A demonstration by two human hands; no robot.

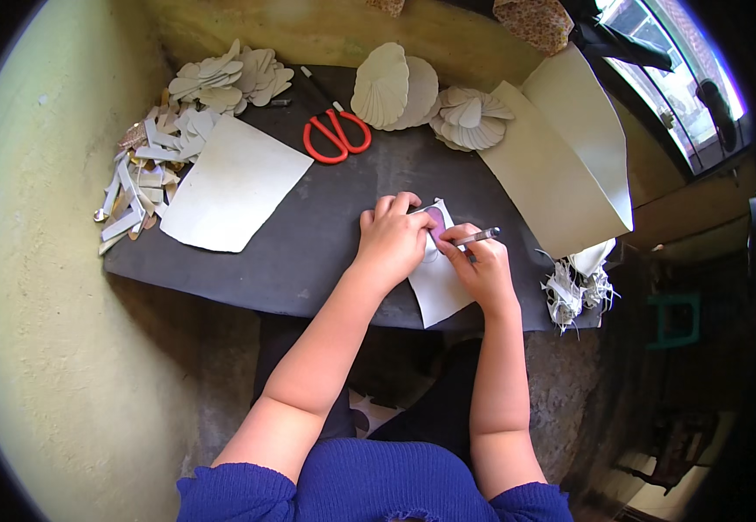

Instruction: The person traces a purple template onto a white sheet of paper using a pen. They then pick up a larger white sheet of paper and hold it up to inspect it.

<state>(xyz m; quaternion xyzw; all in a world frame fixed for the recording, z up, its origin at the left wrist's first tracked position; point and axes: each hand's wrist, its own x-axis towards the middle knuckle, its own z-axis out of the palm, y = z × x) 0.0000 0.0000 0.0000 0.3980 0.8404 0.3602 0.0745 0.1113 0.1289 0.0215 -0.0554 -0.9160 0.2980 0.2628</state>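
Observation:
A narrow white sheet piece [439, 291] lies on the dark table in front of me. On its upper part is a small purple template [436, 219] with a rounded end. My left hand [393, 235] holds the template down, its thumb and fingertips pressed at the template's left edge. A pen [482, 236] is pinched in my right hand [485, 265], and its tip end is at the template's right side, partly hidden by my fingers. Just below the template, a faint curved line shows on the sheet.
Red-handled scissors [337, 139] lie beyond my hands. A larger white sheet [234, 187] is at left, beside a heap of offcuts [139, 187]. Stacks of oval pieces [382, 85] line the back wall. A folded cream sheet [561, 165] and frayed scraps [576, 287] are at right.

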